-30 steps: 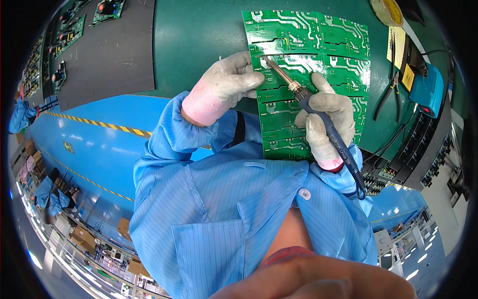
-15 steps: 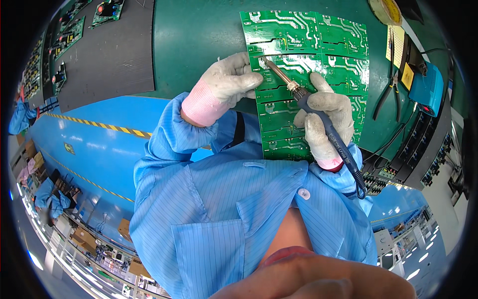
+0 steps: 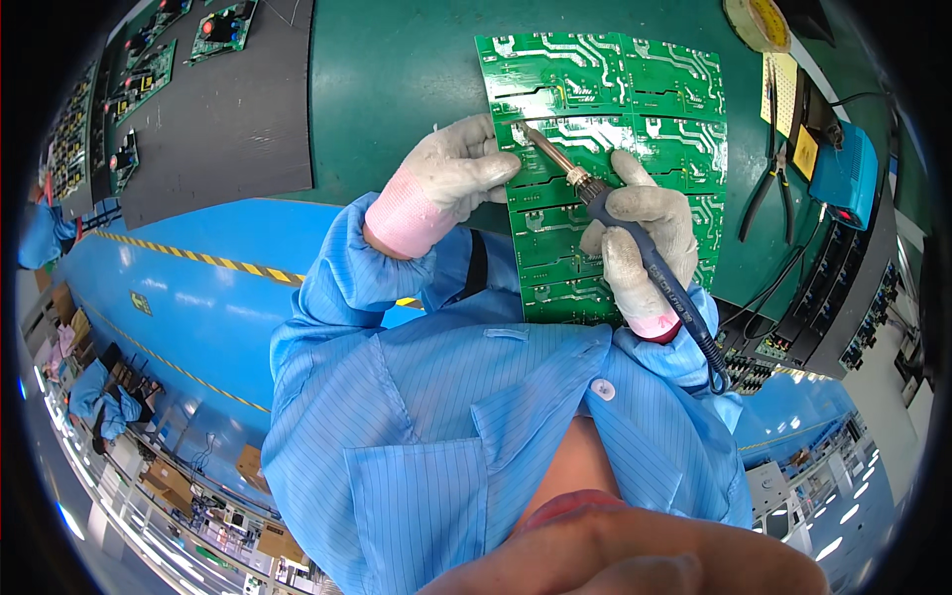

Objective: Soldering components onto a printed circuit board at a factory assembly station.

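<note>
Pressing the metal tip of a blue-handled soldering iron (image 3: 605, 213), clamped in the gloved right hand (image 3: 643, 236), onto a green circuit board panel (image 3: 610, 149); gloved left hand (image 3: 458, 169), fingers pinched together, touching the panel's left edge.

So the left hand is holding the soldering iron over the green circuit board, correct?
Not quite. In the head view the right hand holds the soldering iron over the green circuit board; the left hand rests at the board's left edge.

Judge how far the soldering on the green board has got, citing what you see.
Done: cannot tell; joints are too small to read. In hand: the right hand holds the soldering iron, tip on the board near its left edge, left hand beside it. Left: cannot tell.
</note>
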Action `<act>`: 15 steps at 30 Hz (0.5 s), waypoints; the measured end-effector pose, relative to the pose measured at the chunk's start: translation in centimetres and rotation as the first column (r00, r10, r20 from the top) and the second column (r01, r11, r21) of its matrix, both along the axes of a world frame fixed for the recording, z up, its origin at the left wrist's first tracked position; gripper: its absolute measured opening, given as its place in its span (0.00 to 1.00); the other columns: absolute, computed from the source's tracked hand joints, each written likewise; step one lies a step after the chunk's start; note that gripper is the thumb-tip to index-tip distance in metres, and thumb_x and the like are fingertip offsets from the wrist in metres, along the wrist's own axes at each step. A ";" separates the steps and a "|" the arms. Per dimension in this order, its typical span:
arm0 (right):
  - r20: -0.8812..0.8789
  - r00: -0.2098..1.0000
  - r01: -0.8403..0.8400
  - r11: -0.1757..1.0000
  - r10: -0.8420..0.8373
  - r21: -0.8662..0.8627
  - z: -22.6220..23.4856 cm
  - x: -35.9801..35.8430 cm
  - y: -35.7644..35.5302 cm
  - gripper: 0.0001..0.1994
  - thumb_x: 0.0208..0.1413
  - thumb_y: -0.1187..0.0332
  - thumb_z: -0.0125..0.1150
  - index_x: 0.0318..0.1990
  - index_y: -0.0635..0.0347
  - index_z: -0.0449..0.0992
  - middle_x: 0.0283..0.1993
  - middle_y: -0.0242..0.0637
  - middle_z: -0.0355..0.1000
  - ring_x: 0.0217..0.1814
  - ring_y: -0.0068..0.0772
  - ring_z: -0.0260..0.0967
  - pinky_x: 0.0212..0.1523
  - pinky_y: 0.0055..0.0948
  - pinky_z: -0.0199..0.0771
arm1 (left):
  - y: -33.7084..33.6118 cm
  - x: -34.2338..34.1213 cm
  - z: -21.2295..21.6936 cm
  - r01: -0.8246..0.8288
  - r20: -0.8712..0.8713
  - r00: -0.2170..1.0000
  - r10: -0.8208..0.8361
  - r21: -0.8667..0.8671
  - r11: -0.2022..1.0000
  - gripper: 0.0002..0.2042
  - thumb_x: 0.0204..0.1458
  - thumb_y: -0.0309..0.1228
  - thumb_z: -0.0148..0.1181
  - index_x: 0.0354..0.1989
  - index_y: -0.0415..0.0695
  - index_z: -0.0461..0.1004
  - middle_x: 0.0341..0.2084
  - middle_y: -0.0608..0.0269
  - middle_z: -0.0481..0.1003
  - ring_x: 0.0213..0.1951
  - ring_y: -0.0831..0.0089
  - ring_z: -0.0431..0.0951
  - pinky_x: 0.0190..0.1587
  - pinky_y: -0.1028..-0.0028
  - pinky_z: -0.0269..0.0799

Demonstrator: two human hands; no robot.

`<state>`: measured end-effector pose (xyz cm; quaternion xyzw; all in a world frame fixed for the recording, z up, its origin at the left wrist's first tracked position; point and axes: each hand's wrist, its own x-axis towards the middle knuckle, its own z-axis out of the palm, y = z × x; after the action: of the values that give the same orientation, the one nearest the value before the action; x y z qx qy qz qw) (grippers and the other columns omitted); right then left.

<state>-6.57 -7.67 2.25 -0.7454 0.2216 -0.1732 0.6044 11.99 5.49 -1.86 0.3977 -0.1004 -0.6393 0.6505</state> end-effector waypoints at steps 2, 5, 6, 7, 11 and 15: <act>0.099 0.995 -0.003 1.000 0.001 0.021 0.0 0.0 -0.1 0.14 0.50 0.67 0.61 0.43 0.60 0.69 0.32 0.43 0.74 0.39 0.31 0.73 0.61 0.39 0.60 | -0.1 0.0 0.5 0.010 -0.015 1.000 -0.011 -0.026 1.000 0.31 0.52 0.35 0.60 0.59 0.30 0.56 0.52 0.51 0.69 0.52 0.64 0.72 0.56 0.66 0.68; 0.265 0.959 0.092 0.995 -0.096 0.029 1.2 -0.3 0.1 0.17 0.55 0.65 0.58 0.49 0.62 0.66 0.38 0.46 0.74 0.40 0.31 0.73 0.59 0.40 0.60 | 0.1 0.0 1.2 0.008 -0.002 1.000 -0.008 -0.012 1.000 0.33 0.52 0.38 0.59 0.60 0.30 0.55 0.53 0.51 0.68 0.53 0.63 0.71 0.57 0.65 0.67; 0.328 0.924 0.193 0.981 -0.194 0.036 1.7 -0.4 0.0 0.19 0.57 0.64 0.56 0.53 0.63 0.64 0.42 0.48 0.73 0.41 0.34 0.73 0.58 0.39 0.62 | -0.2 0.1 1.4 0.015 0.007 1.000 -0.015 -0.018 1.000 0.33 0.52 0.38 0.59 0.60 0.30 0.55 0.53 0.51 0.68 0.53 0.63 0.71 0.57 0.65 0.67; 0.371 0.909 0.231 0.971 -0.190 -0.067 1.8 -0.7 -1.5 0.22 0.58 0.63 0.56 0.56 0.63 0.62 0.44 0.49 0.72 0.44 0.38 0.73 0.57 0.38 0.63 | -0.4 0.2 1.6 0.013 0.016 1.000 -0.012 -0.024 1.000 0.33 0.52 0.39 0.59 0.61 0.29 0.54 0.53 0.51 0.68 0.54 0.63 0.70 0.57 0.65 0.67; 0.294 0.890 0.435 0.839 -0.348 -0.327 1.5 -2.2 -6.4 0.24 0.58 0.63 0.57 0.58 0.61 0.59 0.57 0.53 0.65 0.61 0.42 0.63 0.61 0.40 0.58 | -1.0 0.3 2.1 -0.020 0.061 0.998 0.022 -0.031 0.999 0.34 0.52 0.39 0.58 0.63 0.32 0.53 0.55 0.52 0.67 0.54 0.64 0.70 0.56 0.65 0.68; 0.109 0.966 0.256 0.929 -0.235 -0.266 0.3 -3.8 -8.8 0.30 0.58 0.63 0.59 0.63 0.61 0.52 0.67 0.51 0.53 0.70 0.40 0.49 0.68 0.36 0.44 | -1.0 0.3 2.7 -0.060 0.148 0.987 0.065 -0.037 0.998 0.34 0.52 0.39 0.58 0.64 0.36 0.53 0.55 0.54 0.67 0.54 0.63 0.70 0.55 0.65 0.69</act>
<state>-10.41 -16.51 2.50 -0.7821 0.2634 -0.3048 0.4754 12.25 4.53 0.84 0.4367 -0.1463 -0.5854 0.6672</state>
